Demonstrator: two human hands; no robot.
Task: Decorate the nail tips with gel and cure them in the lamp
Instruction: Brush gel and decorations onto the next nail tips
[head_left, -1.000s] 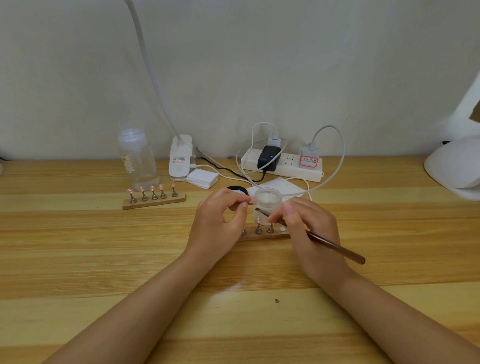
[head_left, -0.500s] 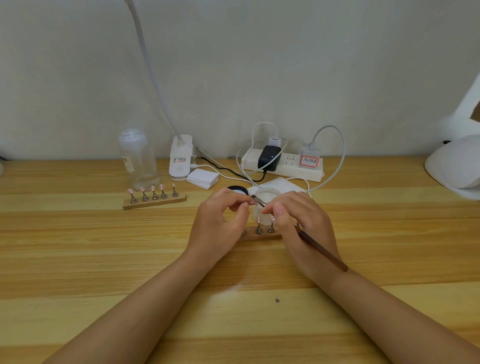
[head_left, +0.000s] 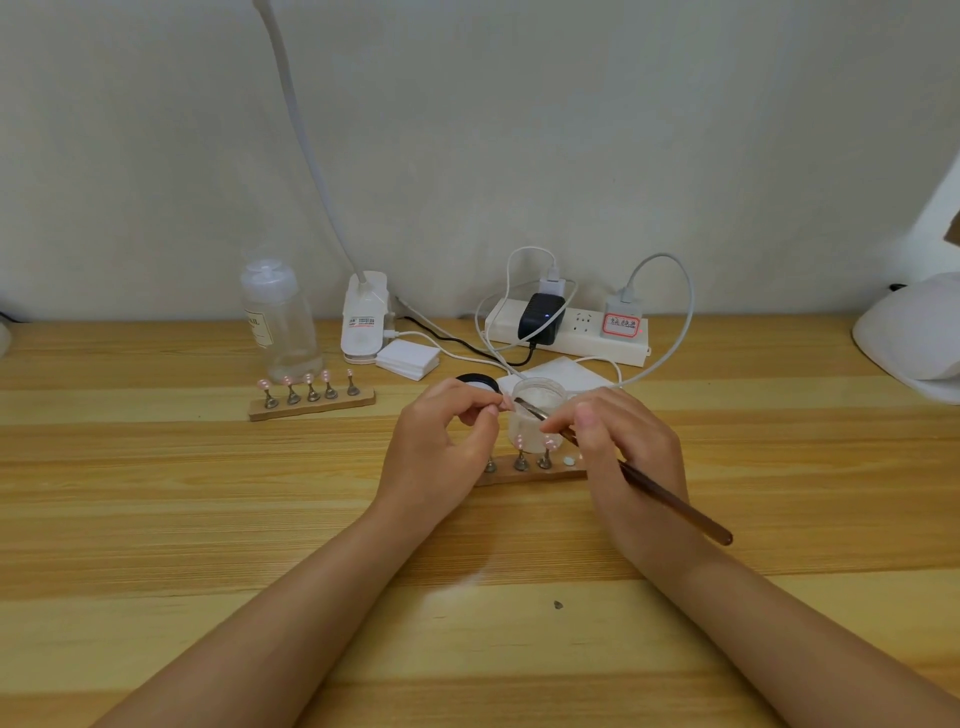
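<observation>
My left hand (head_left: 441, 441) pinches a small pink nail tip (head_left: 506, 403) between thumb and fingers above the table. My right hand (head_left: 623, 457) grips a brown nail brush (head_left: 670, 501), whose metal tip reaches the pinched nail tip. Below the hands lies a wooden holder (head_left: 530, 474) with pink nail tips on metal stands, partly hidden by both hands. A clear gel jar (head_left: 537, 410) stands open just behind it, its black lid (head_left: 475, 382) to the left. A second wooden holder (head_left: 311, 405) with several pink tips sits further left. The white curing lamp (head_left: 914, 343) is at the right edge.
A clear bottle (head_left: 280, 322) and a clip lamp base (head_left: 363, 322) with a long white neck stand at the back left. A stack of white pads (head_left: 408, 358), a power strip (head_left: 571, 332) with plugs and looping cables, and a white pad (head_left: 566, 375) lie behind the jar.
My right hand moved left and swung the brush tip up from the holder to the nail tip pinched by my left hand. My left hand stayed nearly still.
</observation>
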